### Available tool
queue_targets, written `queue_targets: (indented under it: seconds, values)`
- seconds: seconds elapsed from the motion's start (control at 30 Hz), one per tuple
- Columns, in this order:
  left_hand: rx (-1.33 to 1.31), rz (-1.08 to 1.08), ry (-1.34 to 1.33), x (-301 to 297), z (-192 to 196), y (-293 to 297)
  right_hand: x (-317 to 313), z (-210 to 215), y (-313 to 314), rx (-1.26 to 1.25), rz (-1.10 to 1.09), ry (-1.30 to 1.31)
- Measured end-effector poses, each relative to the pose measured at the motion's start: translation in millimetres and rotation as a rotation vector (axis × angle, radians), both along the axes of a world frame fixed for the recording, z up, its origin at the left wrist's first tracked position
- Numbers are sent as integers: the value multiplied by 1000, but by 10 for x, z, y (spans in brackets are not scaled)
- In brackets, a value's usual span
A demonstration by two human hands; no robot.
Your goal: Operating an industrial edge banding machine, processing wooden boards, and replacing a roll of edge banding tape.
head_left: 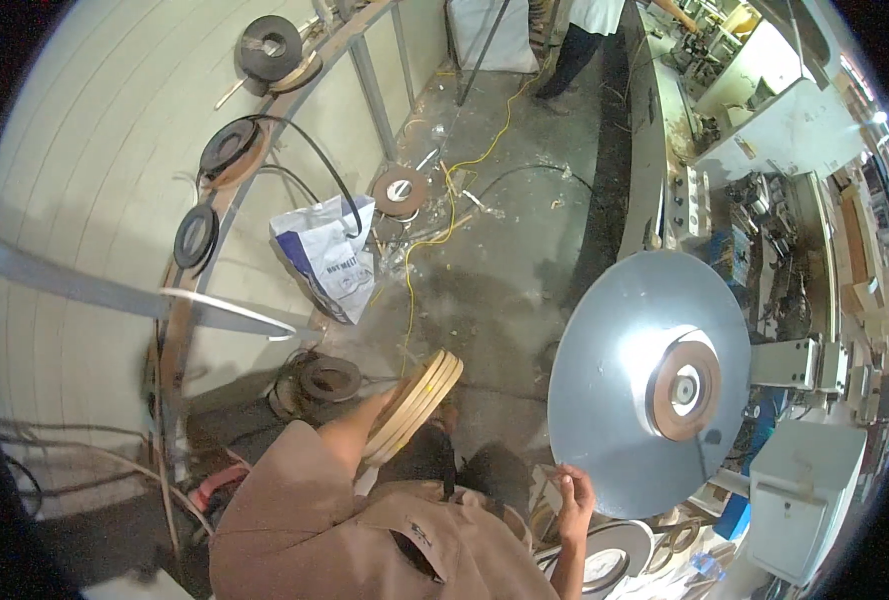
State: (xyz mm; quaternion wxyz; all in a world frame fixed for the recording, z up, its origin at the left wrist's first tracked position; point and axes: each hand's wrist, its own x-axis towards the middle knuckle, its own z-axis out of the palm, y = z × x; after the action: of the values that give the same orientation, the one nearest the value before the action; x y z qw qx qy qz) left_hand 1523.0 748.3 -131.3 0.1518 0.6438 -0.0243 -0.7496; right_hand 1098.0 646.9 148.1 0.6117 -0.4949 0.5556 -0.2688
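Note:
A stack of several pale wood-coloured edge-banding rolls [420, 410] hangs tilted at my left side. My left forearm [343, 432] reaches to it; the rolls hide my left hand, which seems to hold them. Beside the lower rim of a large grey disc [605, 390] is my right hand [575, 500], its fingers curled in toward the thumb. What they pinch, if anything, is too small to make out. The disc stands upright on a machine at the right, with a brown roll of edge banding [662, 400] around its hub.
Dark rolls [271, 48] rest along a curved wall ledge at the left. A white and blue bag [327, 255], a brown roll [401, 190] and a yellow cable [411, 290] lie on the floor. Machinery [730, 230] lines the right; another person [577, 45] stands far back.

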Motion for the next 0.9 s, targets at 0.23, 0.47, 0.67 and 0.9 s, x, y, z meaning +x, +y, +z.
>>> queue_targets:
  seconds: [0.23, 0.47, 0.67, 0.9]
  values:
    - [5, 60, -54, 1128, 236, -893, 991, -78, -1356, -49, 84, 45]
    - [29, 160, -109, 2082, 305, -1913, 2070, -308, -3041, -79, 108, 10]
    - [23, 356, -100, 2789, 228, -2854, 3023, -445, -4799, -138, 143, 37]
    - [37, 562, -102, 3720, 122, -3641, 4219, -593, -7269, -324, 478, 275]
